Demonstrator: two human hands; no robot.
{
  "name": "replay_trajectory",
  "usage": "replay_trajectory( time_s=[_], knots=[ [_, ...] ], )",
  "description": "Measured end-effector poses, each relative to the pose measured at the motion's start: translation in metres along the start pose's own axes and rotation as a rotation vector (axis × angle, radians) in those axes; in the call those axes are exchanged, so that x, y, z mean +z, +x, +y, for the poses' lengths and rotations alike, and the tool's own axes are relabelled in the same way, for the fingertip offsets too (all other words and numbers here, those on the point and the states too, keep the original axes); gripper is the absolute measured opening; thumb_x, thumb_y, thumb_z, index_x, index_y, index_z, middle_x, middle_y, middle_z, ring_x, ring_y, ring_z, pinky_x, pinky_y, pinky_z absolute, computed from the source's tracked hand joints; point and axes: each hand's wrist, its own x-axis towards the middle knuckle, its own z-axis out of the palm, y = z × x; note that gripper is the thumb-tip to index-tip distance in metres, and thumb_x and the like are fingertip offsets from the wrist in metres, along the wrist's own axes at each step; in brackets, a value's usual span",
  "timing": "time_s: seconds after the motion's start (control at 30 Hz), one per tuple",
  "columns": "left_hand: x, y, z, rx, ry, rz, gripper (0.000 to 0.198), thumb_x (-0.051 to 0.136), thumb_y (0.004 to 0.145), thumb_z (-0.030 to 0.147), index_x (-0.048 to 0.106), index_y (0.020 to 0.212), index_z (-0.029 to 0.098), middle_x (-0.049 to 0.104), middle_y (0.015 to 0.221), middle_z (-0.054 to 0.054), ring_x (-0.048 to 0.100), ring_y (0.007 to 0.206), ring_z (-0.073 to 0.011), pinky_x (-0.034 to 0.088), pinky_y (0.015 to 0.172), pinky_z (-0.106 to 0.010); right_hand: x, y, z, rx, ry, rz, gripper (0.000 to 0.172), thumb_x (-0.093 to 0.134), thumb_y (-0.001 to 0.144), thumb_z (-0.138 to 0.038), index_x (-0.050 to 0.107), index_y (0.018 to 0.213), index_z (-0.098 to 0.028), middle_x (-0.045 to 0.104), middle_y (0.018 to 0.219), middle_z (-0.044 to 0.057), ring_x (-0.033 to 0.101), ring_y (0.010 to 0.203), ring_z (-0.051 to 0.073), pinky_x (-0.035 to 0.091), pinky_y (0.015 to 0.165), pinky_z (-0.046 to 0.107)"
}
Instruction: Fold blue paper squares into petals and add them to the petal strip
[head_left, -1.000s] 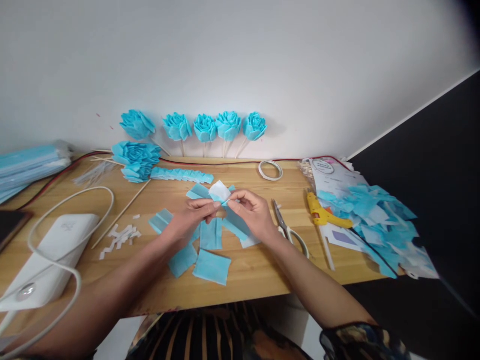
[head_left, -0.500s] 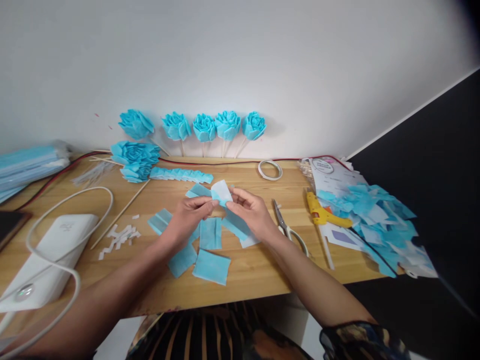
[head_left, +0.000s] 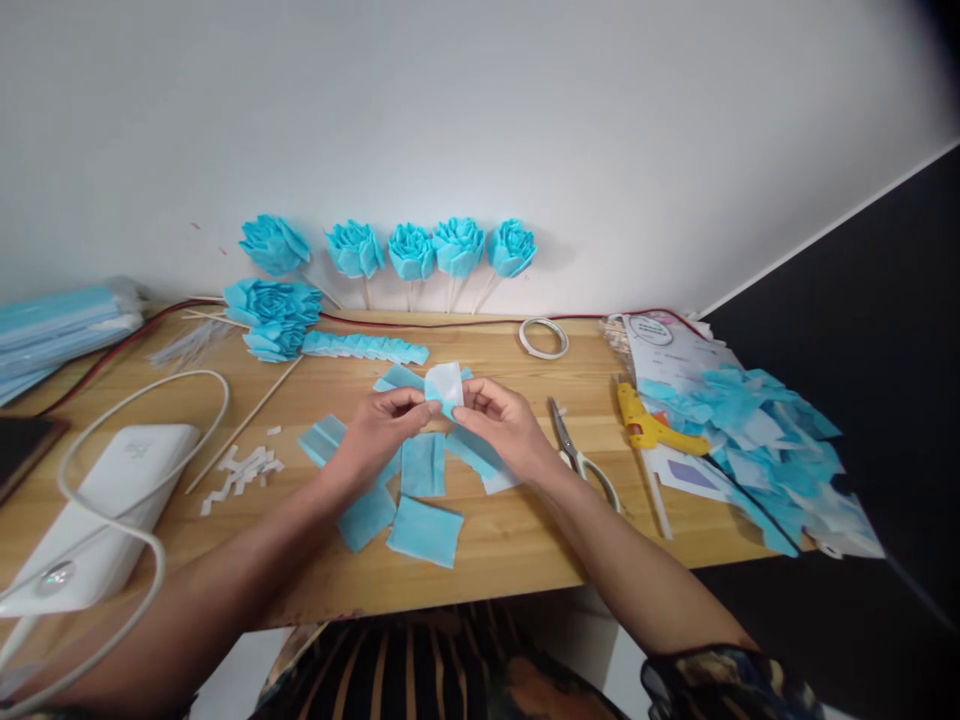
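Between my two hands is a small piece of blue and white fabric (head_left: 445,384), its white side facing me and blue showing at the lower edge. My left hand (head_left: 382,425) pinches its left side between thumb and fingers. On the right side, my right hand (head_left: 499,415) pinches it the same way. Several blue fabric rectangles (head_left: 425,530) lie on the table under and in front of my hands. Just beyond them stretches a row of folded blue petals (head_left: 367,347). Scissors (head_left: 574,450) lie open to the right of my right hand.
Blue fabric flowers (head_left: 411,252) on sticks lean against the wall, with more flowers (head_left: 276,318) lying below. A yellow glue gun (head_left: 652,422) and a heap of fabric pieces (head_left: 772,440) are at right. A tape roll (head_left: 544,339) lies behind; a white power bank (head_left: 105,515) with cable is at left.
The fabric piece has turned slightly more upright between my fingers, and its top edge looks more rounded. Both hands keep their pinch; the whole view has shifted a little.
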Motion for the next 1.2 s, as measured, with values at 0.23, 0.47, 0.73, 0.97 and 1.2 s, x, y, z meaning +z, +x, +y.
replay_trajectory(
  time_s=[0.23,0.47,0.73,0.97,1.2],
  knots=[
    [-0.001,0.0,-0.001,0.029,0.046,-0.066,0.032,0.067,0.073,0.038,0.053,0.055,0.016,0.042,0.053,0.005,0.034,0.053,-0.0082,0.027,0.051,-0.022,-0.004,-0.001,-0.002,0.068,-0.003,-0.058,0.019,0.064,0.082,-0.037,0.065,0.088,-0.019,0.058,0.072,-0.002,0.052,0.066,0.011,0.042,0.064,0.025],
    [0.001,-0.002,-0.003,0.028,-0.03,-0.043,0.023,0.07,0.072,0.039,0.064,0.07,0.016,0.06,0.065,0.001,0.05,0.061,-0.0118,0.04,0.061,-0.024,-0.001,0.0,0.011,0.024,0.029,-0.034,0.016,0.068,0.077,-0.03,0.061,0.088,-0.019,0.062,0.075,-0.002,0.057,0.068,0.011,0.046,0.066,0.025],
    [0.0,-0.002,-0.004,0.013,-0.06,-0.038,0.024,0.069,0.076,0.04,0.068,0.066,0.017,0.058,0.061,0.002,0.048,0.059,-0.0112,0.039,0.059,-0.023,0.002,0.0,0.012,0.026,0.083,-0.013,0.024,0.071,0.075,-0.032,0.06,0.092,-0.02,0.064,0.081,-0.001,0.06,0.075,0.013,0.049,0.071,0.026],
    [0.001,-0.004,-0.001,0.222,0.127,-0.067,0.018,0.066,0.078,0.031,0.068,0.064,0.018,0.061,0.067,-0.001,0.053,0.067,-0.0148,0.041,0.066,-0.026,-0.001,-0.001,0.003,-0.011,-0.028,-0.063,0.03,0.073,0.074,-0.038,0.062,0.097,-0.022,0.065,0.091,0.001,0.059,0.078,0.014,0.048,0.07,0.027],
    [0.002,-0.004,-0.005,0.359,0.247,-0.072,0.018,0.062,0.082,0.024,0.066,0.065,0.019,0.061,0.067,-0.001,0.054,0.066,-0.0139,0.04,0.065,-0.026,0.0,-0.003,-0.002,-0.008,-0.052,-0.015,0.014,0.07,0.076,-0.032,0.064,0.079,-0.02,0.065,0.08,-0.001,0.059,0.074,0.013,0.046,0.068,0.027]
  ],
)
